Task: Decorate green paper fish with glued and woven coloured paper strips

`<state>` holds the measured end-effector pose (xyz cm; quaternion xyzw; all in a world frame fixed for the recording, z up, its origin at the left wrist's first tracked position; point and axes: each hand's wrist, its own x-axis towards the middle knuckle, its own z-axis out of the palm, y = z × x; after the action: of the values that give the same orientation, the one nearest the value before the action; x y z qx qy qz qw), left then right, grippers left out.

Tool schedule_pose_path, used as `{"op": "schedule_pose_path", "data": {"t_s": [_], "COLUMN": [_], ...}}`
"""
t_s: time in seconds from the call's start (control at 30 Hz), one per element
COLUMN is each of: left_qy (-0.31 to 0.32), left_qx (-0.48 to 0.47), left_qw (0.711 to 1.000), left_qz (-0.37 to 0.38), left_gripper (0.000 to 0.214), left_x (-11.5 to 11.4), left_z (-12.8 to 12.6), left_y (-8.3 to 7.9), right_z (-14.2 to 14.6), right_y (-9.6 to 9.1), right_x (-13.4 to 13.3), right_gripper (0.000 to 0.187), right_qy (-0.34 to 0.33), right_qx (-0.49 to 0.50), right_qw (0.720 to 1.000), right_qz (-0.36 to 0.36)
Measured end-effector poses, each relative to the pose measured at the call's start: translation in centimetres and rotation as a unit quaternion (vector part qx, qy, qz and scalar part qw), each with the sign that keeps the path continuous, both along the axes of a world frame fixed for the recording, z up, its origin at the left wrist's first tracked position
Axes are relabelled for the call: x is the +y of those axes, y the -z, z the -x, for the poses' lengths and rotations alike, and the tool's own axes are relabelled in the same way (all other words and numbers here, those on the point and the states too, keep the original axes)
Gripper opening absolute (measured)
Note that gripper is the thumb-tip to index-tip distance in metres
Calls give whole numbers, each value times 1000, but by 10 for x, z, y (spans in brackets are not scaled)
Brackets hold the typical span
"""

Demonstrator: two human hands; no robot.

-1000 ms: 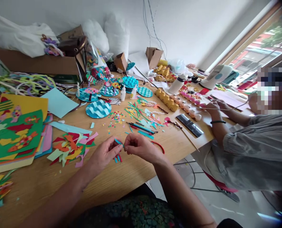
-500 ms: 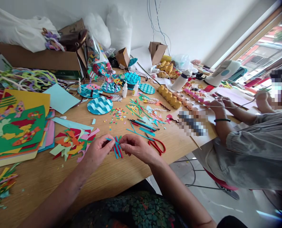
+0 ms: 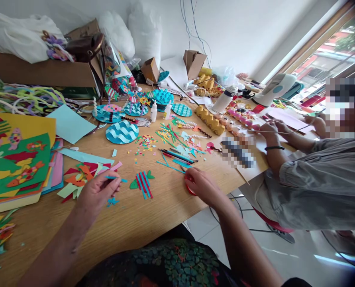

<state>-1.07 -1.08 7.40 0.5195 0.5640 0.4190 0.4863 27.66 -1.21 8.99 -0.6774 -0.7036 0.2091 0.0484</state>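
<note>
A green paper fish with red and blue stripes (image 3: 142,183) lies flat on the wooden table (image 3: 153,215) between my hands. My left hand (image 3: 97,194) is to its left, fingers pinched on a thin blue paper strip (image 3: 115,178), beside a pile of coloured paper scraps (image 3: 83,178). My right hand (image 3: 201,184) rests to the fish's right with its fingers curled over the red-handled scissors (image 3: 189,189), which it mostly hides.
Blue wavy paper discs (image 3: 122,132), glue bottles (image 3: 153,111), pens (image 3: 177,156) and paper bits fill the table's middle. Stacked coloured sheets (image 3: 16,163) lie left, a cardboard box (image 3: 42,71) behind. A person in grey (image 3: 320,187) sits at right, handling a wire.
Both hands let go of the striped fish, which now lies on the table. My left hand drew left with a blue strip; my right hand moved right onto the scissors.
</note>
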Motion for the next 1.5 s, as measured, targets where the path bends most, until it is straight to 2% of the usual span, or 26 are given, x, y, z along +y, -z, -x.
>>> {"op": "schedule_pose_path", "data": {"t_s": [0.03,0.1,0.23,0.33,0.47,0.67,0.8,0.9,1.07,1.2,1.33,1.4,1.5], "left_qy": [-15,-34,-40,-39,-42,-22,-8,8,98,172,222,231,234], "left_qx": [-12,-25,-15,-2,10,23,28,39,117,154,109,90,65], "left_qw": [1000,999,998,999,999,999,999,999,988,973,969,969,970], "left_qz": [11,28,39,36,26,27,29,24,18,-22,-13,-14,-20], "left_gripper": [28,31,32,31,27,20,18,18,14,9,6,5,6], "left_x": [0,0,-1,-1,0,1,1,0,5,25,44,49,50], "left_z": [5,11,13,14,21,34,37,34,14,-16,-48,-62,-77], "left_y": [0,2,6,6,-2,-4,2,4,8,9,11,14,18], "right_z": [-11,-25,-27,-25,-38,-55,-56,-56,-52,-37,-18,-6,13], "right_y": [3,10,18,15,6,0,0,6,14,1,-8,-5,7], "right_x": [-1,-1,0,2,1,-2,-1,2,6,1,-6,-6,-2], "right_gripper": [10,12,14,15,12,18,29,29,26,23,14,14,19], "right_qy": [23,23,23,13,9,66,38,32,40,58,48,55,65], "right_qx": [-57,-115,-153,-170,-184,-218,-183,-180,-174,-73,111,234,387], "right_qw": [998,992,986,983,981,972,982,983,984,993,991,970,920], "right_qz": [16,48,63,69,66,55,19,0,-22,-77,-64,-33,3]}}
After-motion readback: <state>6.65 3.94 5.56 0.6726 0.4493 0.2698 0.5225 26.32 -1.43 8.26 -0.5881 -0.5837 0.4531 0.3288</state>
